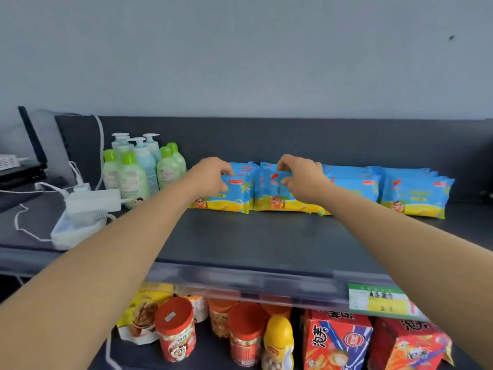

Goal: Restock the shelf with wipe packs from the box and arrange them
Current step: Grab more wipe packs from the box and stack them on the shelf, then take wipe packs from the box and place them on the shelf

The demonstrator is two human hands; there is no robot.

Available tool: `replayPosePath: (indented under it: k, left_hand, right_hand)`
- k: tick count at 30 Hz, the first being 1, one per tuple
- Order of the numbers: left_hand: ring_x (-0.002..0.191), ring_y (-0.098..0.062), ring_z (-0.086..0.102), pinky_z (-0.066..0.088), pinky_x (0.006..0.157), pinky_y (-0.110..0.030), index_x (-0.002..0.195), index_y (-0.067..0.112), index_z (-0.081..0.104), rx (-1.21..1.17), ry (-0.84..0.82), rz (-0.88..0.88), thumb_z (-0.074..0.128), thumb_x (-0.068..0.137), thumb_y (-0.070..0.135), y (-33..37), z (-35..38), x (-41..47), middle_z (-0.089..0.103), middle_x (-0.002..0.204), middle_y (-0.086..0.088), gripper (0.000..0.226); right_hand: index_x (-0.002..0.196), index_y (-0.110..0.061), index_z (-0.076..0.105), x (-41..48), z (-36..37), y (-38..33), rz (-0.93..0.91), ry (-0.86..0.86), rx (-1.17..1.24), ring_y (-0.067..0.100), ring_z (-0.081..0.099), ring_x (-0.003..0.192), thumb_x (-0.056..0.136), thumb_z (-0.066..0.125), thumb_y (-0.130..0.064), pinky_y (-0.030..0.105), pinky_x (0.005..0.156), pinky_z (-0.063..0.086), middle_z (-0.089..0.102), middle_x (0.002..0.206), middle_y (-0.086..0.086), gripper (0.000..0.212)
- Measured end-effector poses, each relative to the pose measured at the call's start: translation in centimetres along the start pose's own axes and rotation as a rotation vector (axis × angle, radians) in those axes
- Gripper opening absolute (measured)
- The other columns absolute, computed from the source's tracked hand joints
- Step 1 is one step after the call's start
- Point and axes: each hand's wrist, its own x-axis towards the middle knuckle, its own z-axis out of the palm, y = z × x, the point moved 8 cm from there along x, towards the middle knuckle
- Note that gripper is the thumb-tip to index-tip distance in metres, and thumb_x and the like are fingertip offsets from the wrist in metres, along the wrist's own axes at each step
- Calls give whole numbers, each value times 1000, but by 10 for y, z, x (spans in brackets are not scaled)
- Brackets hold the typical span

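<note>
A plain grey wall (266,49) fills the upper half of the scene. Below it runs a dark shelf (253,241) with a low dark back panel (293,140); its front half is bare matte surface. Blue-and-yellow packs (416,198) stand upright in four rows near the back panel, side by side across the middle and right of the shelf, faces forward.

Both arms reach in from the front. The left hand (210,174) grips the front of the leftmost row, fingers curled over the top edge and thumb on the face. The right hand (301,180) pinches the top of the next row the same way. The two rows touch between the hands.

Under the shelf sit red boxes (336,340) and red-lidded jars (174,329). Green-capped bottles (138,169) cluster just left of the packs. Further left a white power strip (93,201) lies among white cords. A green-and-yellow tag (378,303) sits on the shelf's front rail.
</note>
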Motion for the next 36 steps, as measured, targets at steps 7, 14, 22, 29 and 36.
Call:
replayPosePath:
  k: [7,14,22,29,36]
  left_hand:
    - [117,-23,53,44,99,-36,127,14,58,13,-49,68,64,86,9,-10,22,20,55,130,-5,41]
    - [110,-26,53,47,87,-38,121,19,58,-23,14,83,67,84,10,-19,25,23,51,121,-3,39]
    - [110,-23,49,40,94,-36,111,14,51,72,56,151,70,80,9,-16,31,26,52,118,-2,36]
    - [110,-18,47,41,94,-31,119,12,54,50,85,201,71,81,12,-15,31,28,49,116,-2,41]
    - [118,-18,43,37,99,-30,122,11,53,27,102,227,68,84,11,-10,32,24,48,121,-3,40]
  right_hand:
    - [117,-16,55,18,29,1,-18,-97,48,23,46,89,92,53,-5,33,83,39,53,118,9,28]
    - [120,-17,56,24,41,2,-49,-73,71,24,49,103,91,57,-9,32,83,41,52,116,6,30]
    - [131,-22,41,15,40,1,-143,-5,-329,25,37,115,87,55,-9,36,98,28,46,128,4,48]
    - [133,-23,40,15,39,4,-142,25,-377,24,37,116,87,58,-11,35,100,29,42,128,3,50]
    - [135,-20,38,10,39,2,-136,51,-375,26,37,119,86,56,-9,36,101,30,41,131,5,53]
